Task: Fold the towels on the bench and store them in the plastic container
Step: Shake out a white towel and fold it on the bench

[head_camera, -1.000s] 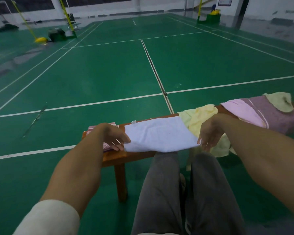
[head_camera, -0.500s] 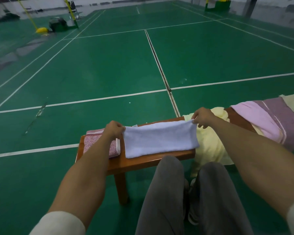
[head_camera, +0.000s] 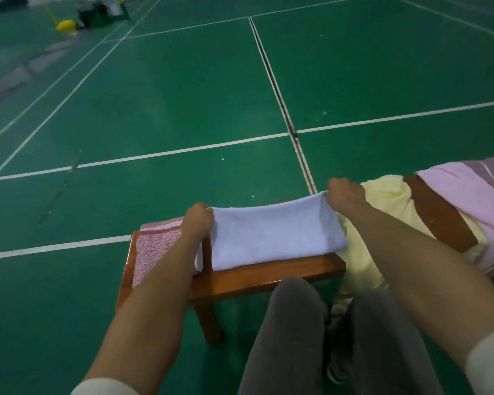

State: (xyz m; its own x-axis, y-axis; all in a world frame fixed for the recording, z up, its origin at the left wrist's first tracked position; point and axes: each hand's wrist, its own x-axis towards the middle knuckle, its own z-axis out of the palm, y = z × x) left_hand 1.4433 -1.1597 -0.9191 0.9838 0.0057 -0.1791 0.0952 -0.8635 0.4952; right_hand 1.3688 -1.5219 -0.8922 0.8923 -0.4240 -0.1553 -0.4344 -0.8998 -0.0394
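White towel point(head_camera: 274, 235) folded flat on wooden tabletop point(head_camera: 268, 276) | left hand point(head_camera: 198, 218) and right hand point(head_camera: 344, 195) each pinch a far corner | soft, light, limp: best held by corners.

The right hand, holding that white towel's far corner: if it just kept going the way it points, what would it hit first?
Probably nothing. The right hand pinches the white towel at the bench's far edge and points outward, beyond it. Past that only green floor shows, well below, though depth is hard to judge here.
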